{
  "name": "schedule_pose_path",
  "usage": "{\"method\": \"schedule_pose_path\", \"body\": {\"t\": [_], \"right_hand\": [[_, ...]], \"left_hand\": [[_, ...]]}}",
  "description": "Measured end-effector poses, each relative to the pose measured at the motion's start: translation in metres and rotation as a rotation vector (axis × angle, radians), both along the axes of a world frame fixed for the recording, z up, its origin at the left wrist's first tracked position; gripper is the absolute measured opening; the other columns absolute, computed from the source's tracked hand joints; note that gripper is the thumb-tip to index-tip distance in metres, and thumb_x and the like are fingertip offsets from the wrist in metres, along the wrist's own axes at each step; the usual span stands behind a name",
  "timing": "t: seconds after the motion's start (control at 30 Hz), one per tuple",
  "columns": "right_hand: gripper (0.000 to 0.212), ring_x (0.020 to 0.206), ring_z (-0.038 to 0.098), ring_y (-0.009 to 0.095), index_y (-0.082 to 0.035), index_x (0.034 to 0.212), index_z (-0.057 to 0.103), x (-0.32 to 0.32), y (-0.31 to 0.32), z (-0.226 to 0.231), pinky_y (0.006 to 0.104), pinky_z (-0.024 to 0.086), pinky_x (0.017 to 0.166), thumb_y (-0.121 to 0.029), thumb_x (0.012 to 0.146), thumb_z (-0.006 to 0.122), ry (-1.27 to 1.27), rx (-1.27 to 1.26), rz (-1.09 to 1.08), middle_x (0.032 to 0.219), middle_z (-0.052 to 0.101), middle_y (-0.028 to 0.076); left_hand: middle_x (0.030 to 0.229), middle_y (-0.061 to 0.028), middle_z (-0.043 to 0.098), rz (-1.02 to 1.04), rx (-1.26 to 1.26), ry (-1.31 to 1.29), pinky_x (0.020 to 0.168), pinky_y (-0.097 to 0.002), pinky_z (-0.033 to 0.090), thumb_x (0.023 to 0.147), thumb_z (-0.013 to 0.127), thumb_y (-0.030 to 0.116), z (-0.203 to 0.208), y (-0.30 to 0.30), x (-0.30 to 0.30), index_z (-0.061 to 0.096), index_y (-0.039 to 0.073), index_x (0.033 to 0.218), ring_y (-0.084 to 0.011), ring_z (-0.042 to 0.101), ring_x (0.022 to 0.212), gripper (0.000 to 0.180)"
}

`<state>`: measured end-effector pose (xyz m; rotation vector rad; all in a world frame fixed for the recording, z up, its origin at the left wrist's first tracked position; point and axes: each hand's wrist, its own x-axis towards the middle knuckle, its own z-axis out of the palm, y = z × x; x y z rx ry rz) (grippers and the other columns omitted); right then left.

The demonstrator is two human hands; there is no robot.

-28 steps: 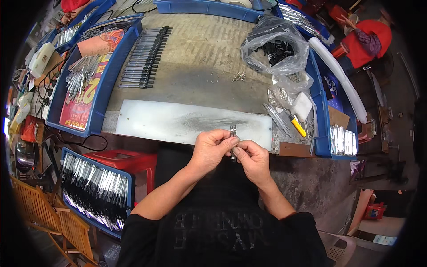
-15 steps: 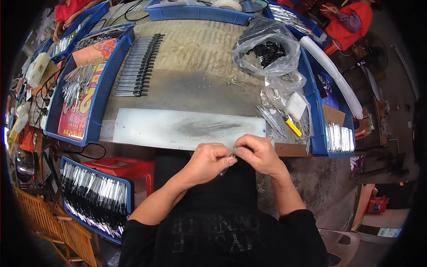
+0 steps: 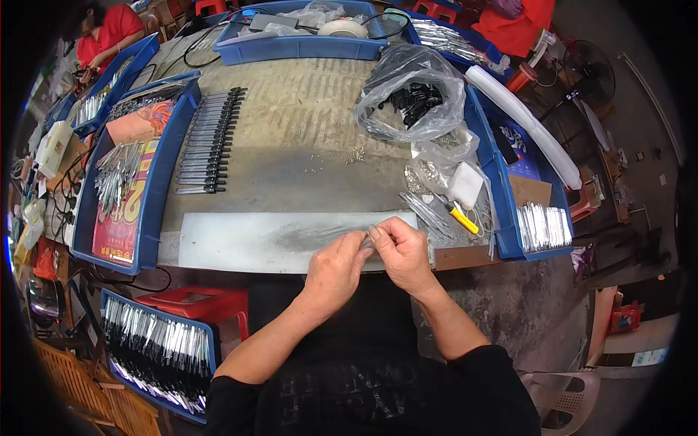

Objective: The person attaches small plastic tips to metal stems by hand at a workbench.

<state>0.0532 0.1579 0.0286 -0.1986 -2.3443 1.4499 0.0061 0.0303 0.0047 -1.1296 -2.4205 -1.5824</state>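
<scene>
My left hand (image 3: 336, 263) and my right hand (image 3: 401, 252) meet over the right part of a white board (image 3: 240, 243) at the table's near edge. The fingers of both are closed, thumbs and fingertips pinched together. Whatever lies between them is small and mostly covered, so I cannot make out its kind. Beyond the board, to the left, pens (image 3: 211, 145) with clear barrels and black ends lie in a neat row. A small heap of tiny metal parts (image 3: 356, 155) sits further off on the table.
An open plastic bag of black parts (image 3: 414, 98) stands at the right, near a yellow-handled cutter (image 3: 463, 219) and loose slim rods (image 3: 425, 214). Blue trays (image 3: 151, 243) flank the table. Another tray of pens (image 3: 156, 356) is low at the left, beside a red stool (image 3: 196, 301).
The view has shifted, so the table sits lower in the picture. Both hands have moved from the board's near edge to over its surface, still pinched together.
</scene>
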Motion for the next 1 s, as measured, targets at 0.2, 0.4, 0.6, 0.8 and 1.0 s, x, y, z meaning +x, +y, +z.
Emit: {"method": "schedule_pose_path", "body": {"t": [0.2, 0.4, 0.6, 0.8, 1.0], "right_hand": [[0.022, 0.051, 0.051, 0.018, 0.002, 0.073, 0.055, -0.016, 0.009, -0.009, 0.0300, 0.041, 0.049, -0.016, 0.084, 0.057, -0.046, -0.073, 0.037, 0.060, 0.057, 0.014], [0.026, 0.066, 0.060, 0.021, 0.000, 0.083, 0.061, -0.097, 0.079, 0.015, 0.0336, 0.045, 0.061, -0.025, 0.082, 0.057, -0.253, 0.446, 0.003, 0.074, 0.062, 0.016], [0.023, 0.088, 0.059, 0.036, 0.000, 0.087, 0.063, -0.195, 0.180, 0.003, 0.0426, 0.046, 0.078, -0.020, 0.077, 0.057, -0.186, 0.793, -0.174, 0.087, 0.062, 0.021], [0.026, 0.097, 0.056, 0.037, 0.001, 0.091, 0.062, -0.230, 0.179, -0.017, 0.0432, 0.045, 0.083, -0.022, 0.078, 0.058, -0.368, 0.888, -0.249, 0.098, 0.060, 0.022], [0.022, 0.094, 0.057, 0.038, 0.003, 0.089, 0.062, -0.227, 0.177, -0.020, 0.0430, 0.046, 0.081, -0.012, 0.075, 0.055, -0.428, 1.011, -0.060, 0.097, 0.060, 0.023]], "left_hand": [[0.064, -0.0075, 0.054, 0.088, -0.127, 0.368, 0.047, -0.0340, 0.044, 0.077, 0.060, 0.009, -0.001, 0.000, -0.019, 0.053, 0.006, 0.082, -0.0242, 0.056, 0.054, 0.009], [0.062, -0.0045, 0.052, 0.155, -0.289, 0.442, 0.045, -0.0320, 0.045, 0.077, 0.060, 0.014, -0.011, -0.010, -0.039, 0.051, 0.007, 0.077, -0.0199, 0.056, 0.053, 0.012], [0.061, -0.0045, 0.050, 0.123, -0.297, 0.459, 0.044, -0.0308, 0.045, 0.077, 0.061, 0.015, -0.010, -0.005, -0.040, 0.052, 0.006, 0.079, -0.0187, 0.056, 0.052, 0.013], [0.061, -0.0040, 0.049, 0.110, -0.288, 0.437, 0.044, -0.0299, 0.045, 0.076, 0.061, 0.014, -0.009, -0.007, -0.041, 0.052, 0.006, 0.080, -0.0182, 0.055, 0.052, 0.013], [0.060, -0.0069, 0.050, 0.085, -0.220, 0.376, 0.044, -0.0330, 0.043, 0.073, 0.063, 0.006, -0.009, -0.007, -0.042, 0.052, 0.004, 0.081, -0.0225, 0.054, 0.050, 0.013]]}}
